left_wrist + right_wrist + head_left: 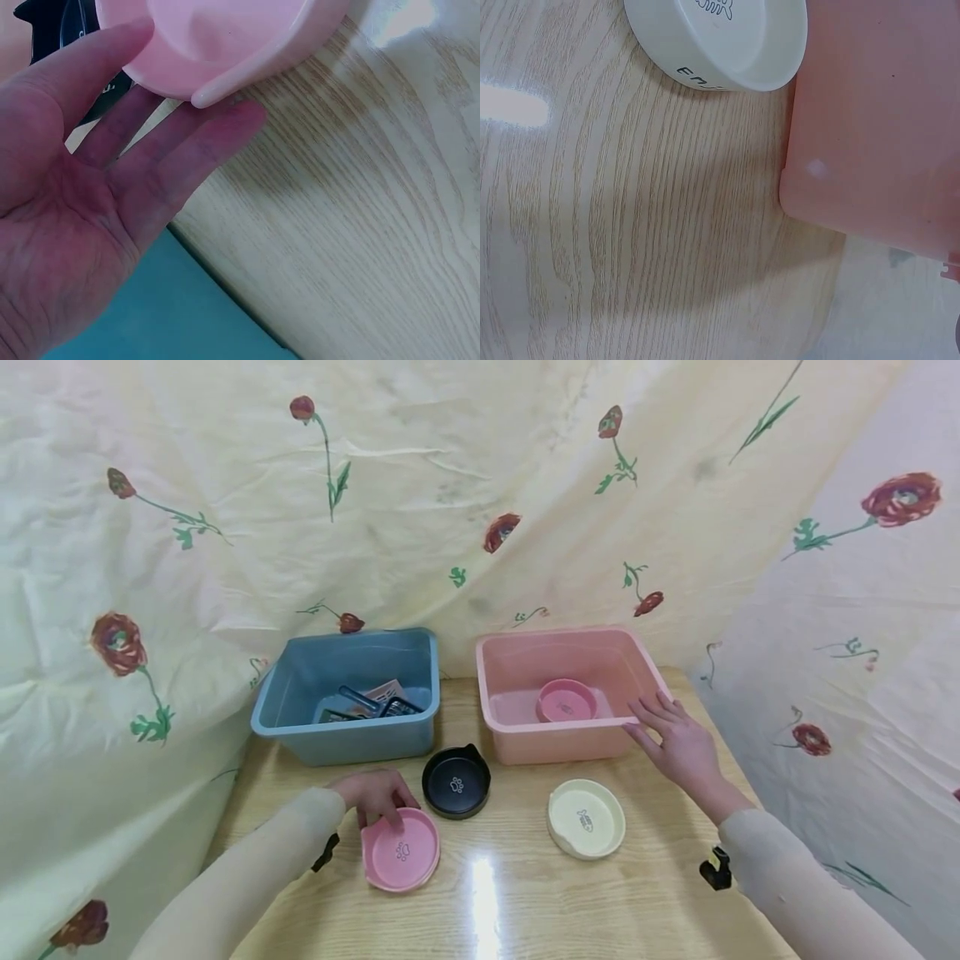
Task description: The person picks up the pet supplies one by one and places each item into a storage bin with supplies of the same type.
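Observation:
A pink pet bowl (402, 850) with a paw print inside is near the front left of the table. My left hand (378, 795) pinches its far rim, thumb over the inside and fingers under the outer wall, as the left wrist view shows. Beyond it to the right sits a black paw-print bowl (456, 783). My right hand (681, 747) rests with extended fingers at the near right corner of a pink bin (562, 745). Inside that bin lies a deeper pink bowl (567, 701). A cream bowl (587, 819) with a fish drawing stands in front of the bin.
A blue bin (356, 742) stands at the back left, holding a dark-handled brush (360, 698) and other grooming-type items. Both bins back against a floral cloth (420, 510). The wooden table (555, 910) reflects a bright light strip near the middle.

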`<state>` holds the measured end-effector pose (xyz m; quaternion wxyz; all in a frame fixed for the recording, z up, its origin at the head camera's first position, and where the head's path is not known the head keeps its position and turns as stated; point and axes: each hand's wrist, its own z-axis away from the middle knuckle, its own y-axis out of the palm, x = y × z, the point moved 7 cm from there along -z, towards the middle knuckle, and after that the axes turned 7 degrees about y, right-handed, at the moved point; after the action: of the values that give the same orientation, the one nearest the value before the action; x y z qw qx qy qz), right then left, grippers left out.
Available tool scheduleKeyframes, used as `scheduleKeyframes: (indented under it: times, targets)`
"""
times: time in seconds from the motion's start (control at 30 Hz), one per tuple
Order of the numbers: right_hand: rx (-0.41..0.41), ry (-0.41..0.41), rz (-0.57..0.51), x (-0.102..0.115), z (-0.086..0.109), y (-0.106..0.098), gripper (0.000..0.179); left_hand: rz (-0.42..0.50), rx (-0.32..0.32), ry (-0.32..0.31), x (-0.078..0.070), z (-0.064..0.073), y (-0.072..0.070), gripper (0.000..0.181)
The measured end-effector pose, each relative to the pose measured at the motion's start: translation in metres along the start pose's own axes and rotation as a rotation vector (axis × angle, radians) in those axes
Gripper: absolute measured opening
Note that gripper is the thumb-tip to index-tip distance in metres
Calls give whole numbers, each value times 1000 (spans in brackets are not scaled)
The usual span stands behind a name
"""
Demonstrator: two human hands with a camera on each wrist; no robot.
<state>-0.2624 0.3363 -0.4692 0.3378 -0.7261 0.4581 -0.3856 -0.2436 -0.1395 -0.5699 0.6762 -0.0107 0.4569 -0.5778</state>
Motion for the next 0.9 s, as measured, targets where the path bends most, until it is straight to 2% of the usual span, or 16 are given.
scheduleKeyframes:
  times: [0.23,0.47,0.9]
  targets:
    - [-2,4,0,-3,2,1,54,-27,-28,4,4,-5,0,34]
    - [-7,-2,3,-2,0,2,52,15,-44,-7,9,-5,0,35]
    - [-26,-28,-1,-1,1,-1,50,36,-61,50,13,0,1,37]
